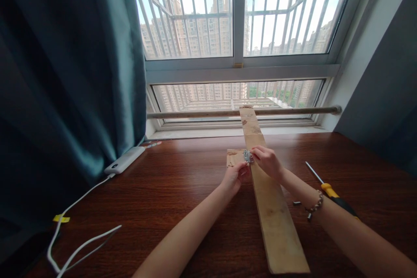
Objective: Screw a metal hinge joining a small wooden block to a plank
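Right hand (269,163); at hinge (246,156); cannot tell grip; left hand (235,177) likewise; screwdriver (329,190) part-hidden

**Partly Covered, Partly Cut Off**

Cannot see the whole metal hinge (246,156), covered in part by the right hand (267,163). Cannot make out its details, too small. Cannot follow the screwdriver (329,190) up to the end of its handle, hidden behind the right forearm (345,230). Cannot identify the tiny metal piece (296,203) near the bracelet (317,203). Cannot trace the left forearm (192,226) or the white cable (93,239) beyond the bottom edge.
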`<state>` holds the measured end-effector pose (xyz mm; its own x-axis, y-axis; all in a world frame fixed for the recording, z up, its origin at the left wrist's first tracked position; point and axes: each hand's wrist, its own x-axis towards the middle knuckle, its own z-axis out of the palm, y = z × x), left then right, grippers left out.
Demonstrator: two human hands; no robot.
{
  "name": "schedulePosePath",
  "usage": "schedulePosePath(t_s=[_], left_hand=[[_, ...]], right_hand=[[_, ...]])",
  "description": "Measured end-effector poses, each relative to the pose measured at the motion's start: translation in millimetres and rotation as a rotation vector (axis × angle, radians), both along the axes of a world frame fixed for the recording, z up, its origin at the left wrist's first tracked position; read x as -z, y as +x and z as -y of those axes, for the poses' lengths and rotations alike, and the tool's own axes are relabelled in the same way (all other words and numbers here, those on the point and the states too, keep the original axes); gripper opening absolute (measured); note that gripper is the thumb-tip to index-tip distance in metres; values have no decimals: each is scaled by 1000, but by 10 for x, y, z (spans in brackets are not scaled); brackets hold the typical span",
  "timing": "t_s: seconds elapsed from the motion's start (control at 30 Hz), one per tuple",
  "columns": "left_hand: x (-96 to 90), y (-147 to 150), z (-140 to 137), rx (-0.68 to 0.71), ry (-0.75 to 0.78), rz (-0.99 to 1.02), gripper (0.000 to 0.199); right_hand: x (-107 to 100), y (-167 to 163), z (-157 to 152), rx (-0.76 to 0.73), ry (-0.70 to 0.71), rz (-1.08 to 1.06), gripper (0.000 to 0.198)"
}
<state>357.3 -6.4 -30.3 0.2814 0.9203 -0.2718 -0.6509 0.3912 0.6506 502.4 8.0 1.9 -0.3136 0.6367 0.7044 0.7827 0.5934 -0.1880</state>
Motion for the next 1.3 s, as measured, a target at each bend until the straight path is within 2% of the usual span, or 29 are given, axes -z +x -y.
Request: schedulePosePath(t_s=[0.07,0.13,0.27,0.33,0.4,0.53,0.6,0.73,0.87,0.97,1.17,1.3], left_hand=[[15,-14,-12,18,19,5,16],[27,-27,-25,27,37,2,18],[28,-39,-40,21,62,-30,20],[22,-32,-34,16,65,-41,20],[19,-17,-19,12,56,-37,19],[26,26,20,-3,-15,-9,13],[29,41,29,-25,-42,-11,11],[15,45,29,-64,-46,-49,11],[-24,37,26,-64,-45,-65,11],[-51,33,23,-80,-24,-56,13],[-42,27,9,-74,-1,-60,17],[-13,24,-1,-53,5,-67,19]], right_hand=[[39,6,14,-39,27,13,19],[61,9,18,-44,32,-64,16],[61,14,1,73,-12,-299,9],[51,12,-4,134,-38,-343,8],[45,2,5,140,-37,-279,10],[68,-41,67,103,65,66,21],[82,-55,99,124,101,154,23],[55,-38,119,167,42,-6,17],[-10,9,91,93,-57,-170,15],[-25,17,71,51,-73,-225,15],[-3,-10,59,73,-48,-298,17],[17,-2,1,36,-58,-228,18]])
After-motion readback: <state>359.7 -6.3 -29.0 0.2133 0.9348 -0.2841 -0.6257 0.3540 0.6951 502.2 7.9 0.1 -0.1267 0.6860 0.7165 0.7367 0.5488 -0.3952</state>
